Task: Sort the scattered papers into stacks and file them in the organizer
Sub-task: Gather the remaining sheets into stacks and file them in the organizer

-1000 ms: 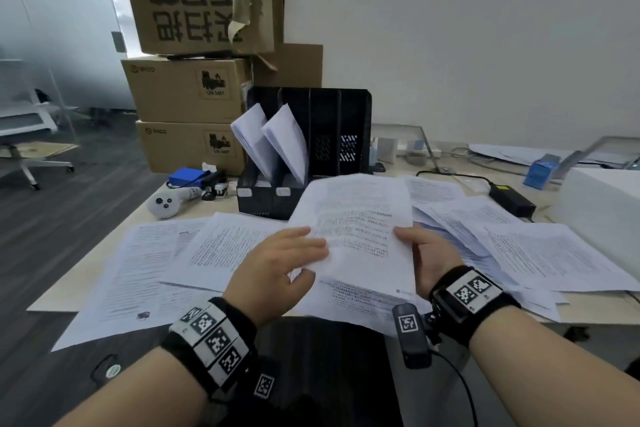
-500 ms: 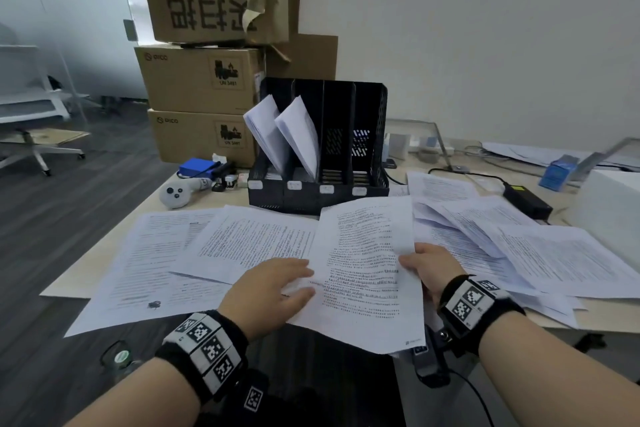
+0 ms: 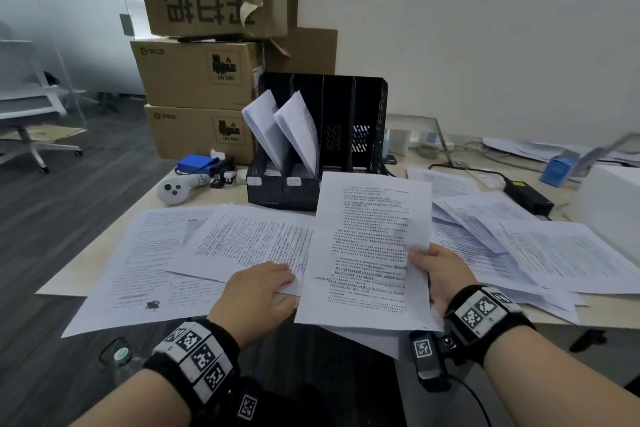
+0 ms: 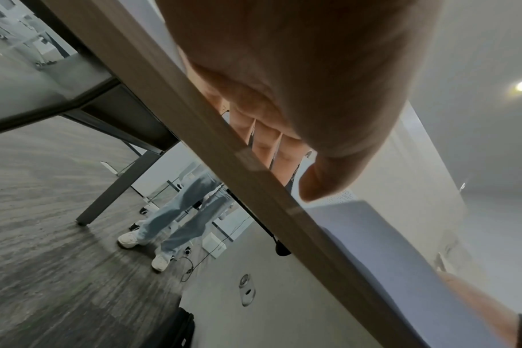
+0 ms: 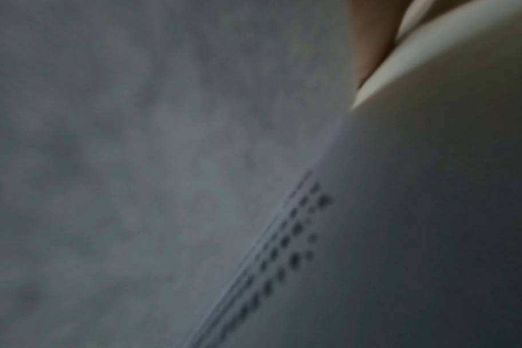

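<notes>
My right hand (image 3: 437, 272) pinches the right edge of a printed sheet (image 3: 370, 246) and holds it slightly raised over the table's near edge. In the right wrist view that sheet (image 5: 432, 188) fills the frame, blurred, with one finger (image 5: 370, 47) at the top. My left hand (image 3: 258, 289) lies flat on the overlapping sheets (image 3: 242, 243) to the left, and its fingers (image 4: 263, 141) show straight in the left wrist view. A black organizer (image 3: 367, 135) stands behind, with paper stacks (image 3: 282, 130) leaning in its two left slots. More loose papers (image 3: 519, 243) spread out on the right.
Cardboard boxes (image 3: 197, 76) are stacked behind the organizer on the left. A white controller (image 3: 173, 189) and a blue case (image 3: 194, 163) lie at the far left, a black power adapter (image 3: 526, 196) and a white box (image 3: 613, 208) at the right. Someone's legs (image 4: 176, 212) stand beyond the table.
Both hands held the printed sheet raised a second ago. My left hand has let go and now lies on the sheets to the left; my right hand alone holds the sheet.
</notes>
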`<action>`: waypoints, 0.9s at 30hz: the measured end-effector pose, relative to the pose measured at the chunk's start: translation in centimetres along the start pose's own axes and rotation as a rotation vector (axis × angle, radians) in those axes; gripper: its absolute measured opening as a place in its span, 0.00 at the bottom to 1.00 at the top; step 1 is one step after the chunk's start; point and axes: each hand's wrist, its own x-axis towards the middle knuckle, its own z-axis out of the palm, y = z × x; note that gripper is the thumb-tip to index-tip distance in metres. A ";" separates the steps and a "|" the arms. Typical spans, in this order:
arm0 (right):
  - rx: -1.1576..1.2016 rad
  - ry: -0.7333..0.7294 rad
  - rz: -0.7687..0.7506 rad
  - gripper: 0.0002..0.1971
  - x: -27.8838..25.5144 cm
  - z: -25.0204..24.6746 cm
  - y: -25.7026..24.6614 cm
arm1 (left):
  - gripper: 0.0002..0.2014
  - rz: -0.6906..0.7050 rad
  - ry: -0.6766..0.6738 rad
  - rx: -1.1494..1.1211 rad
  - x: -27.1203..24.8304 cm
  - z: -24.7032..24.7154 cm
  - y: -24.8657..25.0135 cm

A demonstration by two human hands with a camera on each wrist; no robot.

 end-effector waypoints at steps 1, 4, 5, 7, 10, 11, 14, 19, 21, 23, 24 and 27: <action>0.018 0.010 0.004 0.07 0.2 -0.1 0.1 | 0.23 -0.004 0.007 -0.006 0.1 0.2 0.1; 0.071 0.061 0.001 0.07 0.8 -0.6 0.3 | 0.17 -0.034 -0.028 -0.036 0.5 0.3 1.0; 0.085 0.079 -0.001 0.07 0.9 -0.7 0.4 | 0.16 -0.040 -0.045 -0.057 0.6 0.3 1.5; 0.115 0.087 -0.007 0.08 1.2 -1.0 0.6 | 0.14 -0.069 -0.059 -0.172 0.8 0.1 2.4; 0.118 0.068 -0.016 0.10 1.0 -1.0 0.7 | 0.15 -0.127 -0.072 -0.416 1.3 -0.3 3.5; 0.121 0.065 -0.023 0.10 0.9 -1.0 0.6 | 0.14 -0.142 -0.081 -0.494 1.6 -0.4 3.9; 0.128 0.074 -0.043 0.10 0.7 -1.0 0.7 | 0.22 -0.239 -0.080 -0.701 2.8 -0.8 4.8; 0.155 0.072 -0.048 0.10 0.0 -0.7 0.6 | 0.18 -0.468 -0.099 -1.072 4.9 -1.3 6.0; 0.134 0.067 -0.042 0.09 -0.3 -0.8 0.5 | 0.20 -0.516 -0.119 -1.148 6.0 -1.2 6.2; 0.109 0.050 -0.023 0.10 -0.4 -1.0 0.3 | 0.19 -0.549 -0.149 -1.124 6.7 -1.2 6.6; 0.101 0.049 -0.021 0.09 -0.6 -1.0 0.3 | 0.20 -0.555 -0.163 -1.059 7.1 -1.0 6.7; 0.122 0.051 0.023 0.20 -0.4 -1.2 0.1 | 0.28 -0.502 -0.208 -0.850 7.7 -0.9 7.1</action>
